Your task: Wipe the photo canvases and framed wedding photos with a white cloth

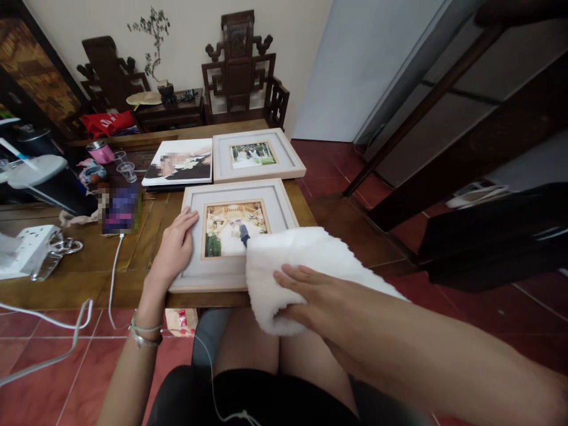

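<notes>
A pale wooden picture frame (pixel 231 195) with a wedding photo lies flat at the near edge of the wooden table (pixel 133 248). My left hand (pixel 175 248) rests flat on its left border, fingers stretched out. My right hand (pixel 310 296) is closed on a fluffy white cloth (pixel 302 254) that covers the frame's lower right corner. Behind it lie a second framed photo (pixel 257 155) and an unframed photo print (pixel 180 163).
A phone (pixel 120 210) on a white cable, a white power strip (pixel 26 248), plastic cups (pixel 126 171) and a pink container (pixel 101 152) sit on the table's left. Dark carved chairs (pixel 242 77) stand by the far wall. A dark cloth-draped object (pixel 497 236) is at right.
</notes>
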Available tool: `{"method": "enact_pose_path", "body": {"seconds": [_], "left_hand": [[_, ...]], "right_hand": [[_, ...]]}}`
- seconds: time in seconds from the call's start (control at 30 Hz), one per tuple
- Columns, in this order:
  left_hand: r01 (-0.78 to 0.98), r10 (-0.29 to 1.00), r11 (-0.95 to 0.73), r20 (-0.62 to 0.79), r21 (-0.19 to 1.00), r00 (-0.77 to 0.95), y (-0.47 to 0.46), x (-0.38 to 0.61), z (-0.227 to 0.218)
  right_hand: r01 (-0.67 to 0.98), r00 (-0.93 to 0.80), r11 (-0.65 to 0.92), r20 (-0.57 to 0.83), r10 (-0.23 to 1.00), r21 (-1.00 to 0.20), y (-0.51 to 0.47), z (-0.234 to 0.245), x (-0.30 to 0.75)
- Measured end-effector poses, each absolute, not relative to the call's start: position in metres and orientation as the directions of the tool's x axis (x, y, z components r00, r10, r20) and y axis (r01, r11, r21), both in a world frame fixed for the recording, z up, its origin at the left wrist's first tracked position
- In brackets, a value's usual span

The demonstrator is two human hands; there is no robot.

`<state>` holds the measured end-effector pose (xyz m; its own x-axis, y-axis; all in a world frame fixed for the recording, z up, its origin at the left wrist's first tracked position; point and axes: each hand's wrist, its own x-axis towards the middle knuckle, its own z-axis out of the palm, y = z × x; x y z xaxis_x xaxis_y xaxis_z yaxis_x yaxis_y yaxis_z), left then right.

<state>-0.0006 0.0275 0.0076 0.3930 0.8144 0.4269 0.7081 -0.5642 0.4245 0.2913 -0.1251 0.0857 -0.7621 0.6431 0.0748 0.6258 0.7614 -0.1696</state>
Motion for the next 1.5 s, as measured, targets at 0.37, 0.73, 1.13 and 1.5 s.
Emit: {"method": "enact_pose_path", "body": {"seconds": [0.37, 0.73, 1.13, 1.5], "left_hand": [[0.71, 0.828, -0.554, 0.373, 0.435, 0.419, 0.026, -0.002, 0.011], [0.715, 0.838, -0.532, 0.404, 0.454, 0.368, 0.026, 0.001, 0.009], [0.706, 0.829, -0.553, 0.384, 0.443, 0.407, 0.027, -0.001, 0.009], [0.708, 0.838, -0.537, 0.385, 0.46, 0.386, 0.026, -0.001, 0.009]], "right_hand": [[0.859, -0.498, 0.51, 0.161, 0.852, -0.046, -0.003, 0.05, 0.265], [0.79, -0.612, 0.613, -0.019, 0.79, 0.01, -0.008, 0.056, 0.265], [0.776, -0.624, 0.603, -0.091, 0.776, -0.185, -0.061, 0.087, 0.264], [0.861, -0.508, 0.507, 0.052, 0.86, 0.045, 0.031, 0.049, 0.256]]}}
